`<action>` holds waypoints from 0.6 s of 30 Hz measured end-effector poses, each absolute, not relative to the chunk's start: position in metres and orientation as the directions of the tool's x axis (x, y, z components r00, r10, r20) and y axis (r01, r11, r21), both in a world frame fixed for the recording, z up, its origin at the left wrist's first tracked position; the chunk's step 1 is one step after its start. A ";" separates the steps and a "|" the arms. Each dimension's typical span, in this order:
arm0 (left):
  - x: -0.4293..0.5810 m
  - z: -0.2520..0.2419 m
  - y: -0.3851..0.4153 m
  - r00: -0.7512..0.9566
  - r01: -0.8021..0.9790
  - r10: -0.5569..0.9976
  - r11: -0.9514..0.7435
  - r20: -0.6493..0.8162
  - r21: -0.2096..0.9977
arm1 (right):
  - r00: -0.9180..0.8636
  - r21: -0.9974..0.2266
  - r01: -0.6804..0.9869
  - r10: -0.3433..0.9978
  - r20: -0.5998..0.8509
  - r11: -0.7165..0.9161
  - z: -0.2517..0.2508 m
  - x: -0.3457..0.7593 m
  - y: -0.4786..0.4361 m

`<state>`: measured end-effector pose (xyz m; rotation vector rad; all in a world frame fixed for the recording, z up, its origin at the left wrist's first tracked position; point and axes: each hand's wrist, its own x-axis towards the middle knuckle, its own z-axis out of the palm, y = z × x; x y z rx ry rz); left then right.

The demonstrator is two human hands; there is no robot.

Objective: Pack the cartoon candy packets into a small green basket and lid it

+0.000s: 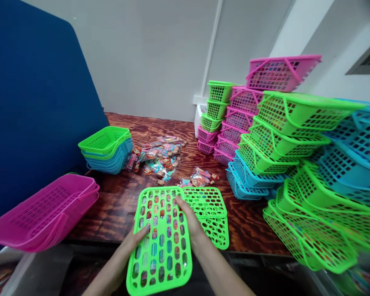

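The left grip [137, 238] clasps the green basket [160, 246] at its 9 o'clock edge, and the right grip [188, 220] clasps its 3 o'clock edge. The basket tilts over the desk [117, 205] rim at 6 o'clock. A second green basket [214, 218] sits just beside it at 2 o'clock.

One head-worn view, facing forward and down across the table [117, 205]. Very near the left hand [138, 238] and right hand [189, 224] gripping a basket [160, 246] bottom centre; stacks [283, 152] and wall [160, 53] farther off.
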<state>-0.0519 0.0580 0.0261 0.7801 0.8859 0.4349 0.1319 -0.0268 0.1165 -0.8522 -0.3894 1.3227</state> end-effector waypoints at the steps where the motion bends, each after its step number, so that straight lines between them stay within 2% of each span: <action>1: -0.048 0.023 0.060 0.561 -0.006 0.621 0.665 -0.548 0.747 | 0.228 -0.725 -0.688 0.951 -0.210 0.006 0.117 0.133 -0.027; 3: -0.042 0.019 0.064 0.563 0.071 0.544 0.718 -0.622 0.692 | 0.207 -0.718 -0.696 0.956 -0.207 -0.005 0.117 0.135 -0.027; 5: -0.039 0.020 0.061 0.553 0.080 0.536 0.728 -0.638 0.681 | 0.184 -0.715 -0.699 0.961 -0.209 -0.021 0.117 0.138 -0.027; 9: -0.038 0.046 0.031 0.560 -0.054 0.645 0.654 -0.519 0.755 | 0.157 -0.718 -0.692 0.954 -0.254 -0.077 0.116 0.149 -0.026; 11: -0.039 0.069 0.016 0.592 -0.050 0.649 0.622 -0.478 0.782 | 0.173 -0.724 -0.683 0.942 -0.287 -0.095 0.114 0.155 -0.027; 13: -0.040 0.092 0.010 0.599 0.001 0.684 0.519 -0.416 0.855 | 0.175 -0.721 -0.683 0.931 -0.319 -0.119 0.111 0.161 -0.030; 15: -0.041 0.109 0.015 0.541 0.082 0.778 0.328 -0.318 0.941 | 0.149 -0.709 -0.687 0.924 -0.351 -0.159 0.109 0.165 -0.034; 18: -0.041 0.119 0.032 0.423 0.174 0.894 0.082 -0.150 0.981 | 0.152 -0.714 -0.676 0.913 -0.379 -0.183 0.104 0.167 -0.041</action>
